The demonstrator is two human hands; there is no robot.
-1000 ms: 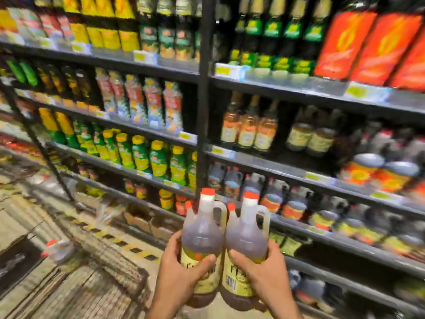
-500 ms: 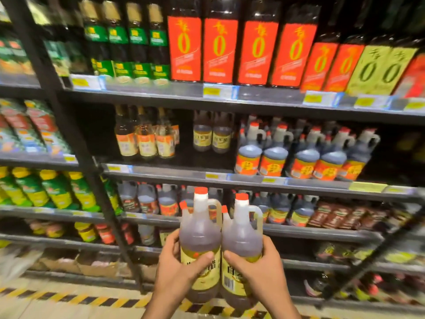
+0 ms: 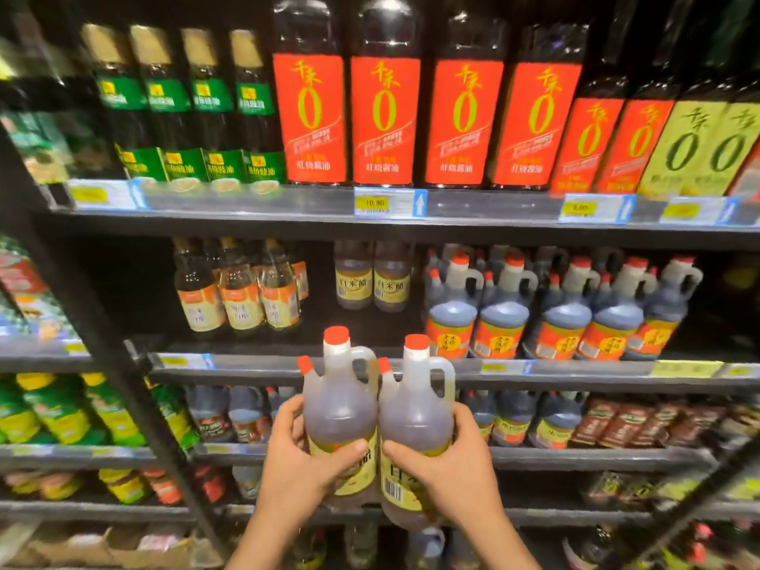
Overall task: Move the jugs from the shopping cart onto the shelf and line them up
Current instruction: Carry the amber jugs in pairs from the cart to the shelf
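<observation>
Gripping two jugs side by side, bodies touching, out in front of the shelving — left hand wrapping the left jug around its lower body, thumb across the yellow label; right hand clasping the right jug the same way. Holding both upright, red caps up, handles turned to the right, well short of any shelf board. Looking full of amber liquid, so probably weighty and prone to sloshing; smooth plastic walls likely giving a little under a squeeze and slipping if held loosely. Judging the moulded handle the surer hold for a one-handed lift, the low two-sided grip better for steadying. Facing the middle shelf, where two matching bottles are standing far back with a bare gap in front — seemingly the spot for lining these up, left of the dark red-labelled jugs.
</observation>
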